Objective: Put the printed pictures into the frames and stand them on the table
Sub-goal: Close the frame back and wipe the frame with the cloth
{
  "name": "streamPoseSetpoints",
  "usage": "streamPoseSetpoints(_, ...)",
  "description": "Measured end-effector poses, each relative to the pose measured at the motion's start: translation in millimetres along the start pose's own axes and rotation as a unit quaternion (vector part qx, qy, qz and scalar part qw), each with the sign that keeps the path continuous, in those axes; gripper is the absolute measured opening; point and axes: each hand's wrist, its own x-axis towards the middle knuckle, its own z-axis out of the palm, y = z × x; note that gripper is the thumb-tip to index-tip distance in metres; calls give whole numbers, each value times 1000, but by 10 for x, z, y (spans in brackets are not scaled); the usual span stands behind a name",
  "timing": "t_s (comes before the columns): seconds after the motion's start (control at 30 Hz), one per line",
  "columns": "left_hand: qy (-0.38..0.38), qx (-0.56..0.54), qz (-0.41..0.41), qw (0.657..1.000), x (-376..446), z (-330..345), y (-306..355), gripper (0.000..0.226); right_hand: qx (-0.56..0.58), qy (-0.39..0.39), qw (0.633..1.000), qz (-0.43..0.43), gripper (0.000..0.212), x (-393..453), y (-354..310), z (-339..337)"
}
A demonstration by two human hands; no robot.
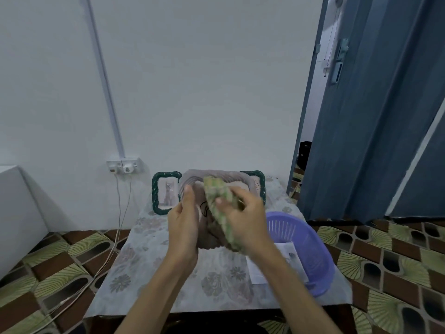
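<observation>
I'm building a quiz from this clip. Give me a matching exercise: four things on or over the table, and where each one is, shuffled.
Things:
1. green-rimmed frame
2. purple basket
3. grey frame
4. green cloth

Places:
A. in the right hand's grip
B. standing at the table's far left
D. on the table's right side, papers inside
C. held up by the left hand

Pairs: 1-B, 2-D, 3-C, 4-A
</observation>
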Motion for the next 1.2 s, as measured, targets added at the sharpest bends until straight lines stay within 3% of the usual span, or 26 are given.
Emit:
streamPoseSetpoints(0.1, -18, -28, -8, 999, 107, -125, 11, 64, 276, -16, 942, 190, 10, 191, -114, -316)
streamPoseSetpoints(0.17, -12, -50, -8, 999, 127, -141, 36, 55, 334, 0, 923, 192, 15, 285, -149, -457)
streamPoseSetpoints(0.27, -25, -49, -27, 998, 106, -114, 42, 54, 358, 29, 927, 108, 12, 332, -194, -466)
streamPoseSetpoints(0.33, -42, -49, -40, 997, 55, -80, 50, 55, 312, 48, 949, 25, 20, 274, -206, -420)
streamPoseSetpoints(0.4, -51, -54, -47, 996, 5, -49, 95, 46, 186, 35, 979, -79, 28, 167, -124, -329)
streamPoseSetpoints(0.47, -71, -48, -44, 995, -57, -14, 137, 48, 31, -16, 986, -163, 30, 33, 44, -205)
streamPoseSetpoints(0.57, -55, -41, -40, 997, -111, -15, 142, 53, -149, -4, 957, -248, 39, -81, 289, -87)
streamPoseSetpoints(0.7, -37, -63, -50, 996, -153, -46, 143, 61, -247, -7, 923, -296, 40, -190, 441, -87)
streamPoseSetpoints(0.77, -55, -59, -38, 996, -174, -52, 112, 54, -263, 6, 915, -306, 40, -111, 547, -179)
streamPoseSetpoints(0.9, -65, -57, -9, 996, -201, -12, 82, 41, -185, 112, 947, -239, 38, 129, 507, -236)
streamPoseSetpoints(1.07, -84, -47, -31, 995, -156, -79, 103, 44, -143, -23, 956, -256, 29, -285, 407, -256)
streamPoseSetpoints(1.13, -87, -52, -41, 994, -178, -95, 60, 43, -139, 12, 966, -219, 36, -109, 397, -328)
streamPoseSetpoints(1.2, -89, -48, -45, 994, -204, -60, 28, 52, -163, 75, 967, -180, 30, 85, 296, -304)
